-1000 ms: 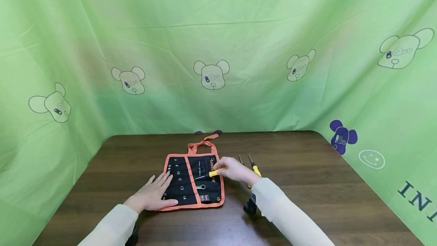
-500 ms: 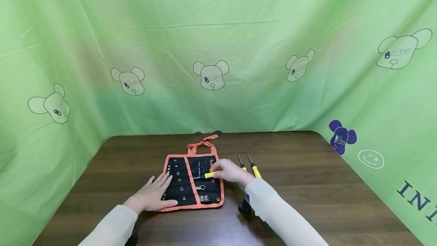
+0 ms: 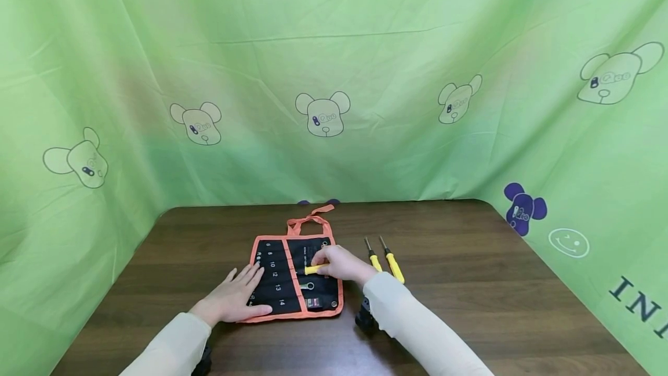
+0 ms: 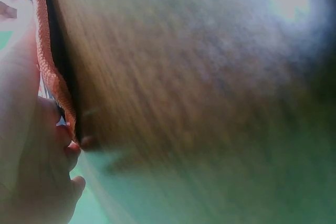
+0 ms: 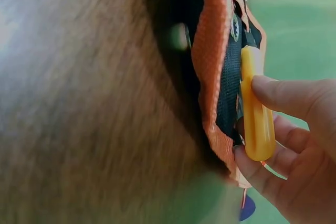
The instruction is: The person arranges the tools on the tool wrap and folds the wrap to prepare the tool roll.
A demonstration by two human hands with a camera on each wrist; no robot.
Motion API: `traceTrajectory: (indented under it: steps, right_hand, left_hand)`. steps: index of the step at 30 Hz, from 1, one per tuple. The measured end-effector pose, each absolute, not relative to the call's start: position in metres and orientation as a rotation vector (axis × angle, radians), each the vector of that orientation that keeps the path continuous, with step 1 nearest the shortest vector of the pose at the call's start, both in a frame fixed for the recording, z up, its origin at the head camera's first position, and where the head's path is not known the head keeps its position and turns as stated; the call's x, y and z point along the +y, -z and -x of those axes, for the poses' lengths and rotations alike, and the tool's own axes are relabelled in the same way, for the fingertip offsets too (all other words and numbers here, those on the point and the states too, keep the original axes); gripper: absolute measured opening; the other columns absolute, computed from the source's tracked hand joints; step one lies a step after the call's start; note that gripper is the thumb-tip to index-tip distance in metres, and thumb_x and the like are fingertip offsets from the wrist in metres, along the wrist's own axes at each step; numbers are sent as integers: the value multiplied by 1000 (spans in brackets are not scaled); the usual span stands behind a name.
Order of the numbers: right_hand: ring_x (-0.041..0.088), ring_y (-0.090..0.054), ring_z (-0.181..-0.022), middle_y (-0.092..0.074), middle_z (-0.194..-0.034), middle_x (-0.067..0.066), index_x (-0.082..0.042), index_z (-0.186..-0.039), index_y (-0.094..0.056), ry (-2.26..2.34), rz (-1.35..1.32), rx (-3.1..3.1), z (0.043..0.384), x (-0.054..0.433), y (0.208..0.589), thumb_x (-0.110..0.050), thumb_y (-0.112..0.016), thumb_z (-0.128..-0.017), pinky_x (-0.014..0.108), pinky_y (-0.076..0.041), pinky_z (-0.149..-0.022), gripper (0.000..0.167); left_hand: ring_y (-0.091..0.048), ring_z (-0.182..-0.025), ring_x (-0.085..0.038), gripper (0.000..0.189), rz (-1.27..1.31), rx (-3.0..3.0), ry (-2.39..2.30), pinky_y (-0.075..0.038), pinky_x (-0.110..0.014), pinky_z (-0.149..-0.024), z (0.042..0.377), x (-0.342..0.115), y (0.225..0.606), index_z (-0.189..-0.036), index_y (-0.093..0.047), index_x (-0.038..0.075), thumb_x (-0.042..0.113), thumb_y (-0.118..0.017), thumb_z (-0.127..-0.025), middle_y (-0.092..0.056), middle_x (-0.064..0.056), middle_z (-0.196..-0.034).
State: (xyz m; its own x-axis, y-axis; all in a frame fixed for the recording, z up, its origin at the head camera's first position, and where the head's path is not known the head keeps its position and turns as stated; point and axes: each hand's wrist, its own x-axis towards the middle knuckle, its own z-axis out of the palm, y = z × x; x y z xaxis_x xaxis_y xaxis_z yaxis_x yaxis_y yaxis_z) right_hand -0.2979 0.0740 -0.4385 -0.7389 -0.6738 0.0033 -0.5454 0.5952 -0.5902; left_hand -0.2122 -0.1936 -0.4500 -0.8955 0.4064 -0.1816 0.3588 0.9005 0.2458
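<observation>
A black tool pouch (image 3: 322,292) with orange edging and printed size numbers is spread flat on the table. My left hand (image 3: 232,297) rests on its left part with the fingers straight. My right hand (image 3: 341,263) pinches the yellow handle of a screwdriver (image 5: 257,114) between thumb and fingers. The handle lies sideways over the pouch's right part, its front end close to the orange middle strip; the tip is hidden. Just below it, the ring end of a wrench (image 3: 309,286) sticks out of the pocket row.
Two more yellow-handled screwdrivers (image 3: 395,266) lie to the right of the pouch, tips pointing away. An orange strap (image 3: 294,227) extends from the pouch's far edge. A green printed curtain (image 3: 323,167) hangs behind the wooden table (image 3: 469,283).
My right hand has moved left with the screwdriver, whose shaft has slid out of sight at the middle strip. My left hand has stayed in place.
</observation>
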Motion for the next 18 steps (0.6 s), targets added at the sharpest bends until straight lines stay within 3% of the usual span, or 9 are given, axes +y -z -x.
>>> traceTrajectory:
  steps: [8,18]
  right_hand:
    - [11,-47,-71,-53,-78,-7,-11,-87,-71,754,1012,2641,295,70,435,-5,-65,-85,25,-42,-66,9]
    - [8,-52,-71,-63,-85,-5,-10,-92,-71,669,1014,2640,294,67,433,-8,-61,-88,26,-46,-70,11]
  left_hand:
    - [-19,-135,-31,92,-577,2833,-317,-13,-53,-105,210,-192,447,-143,-28,0,67,-46,-82,-22,-16,-148]
    - [-18,-135,-30,93,-576,2832,-306,-12,-53,-105,213,-194,451,-144,-27,1,68,-45,-82,-21,-16,-149]
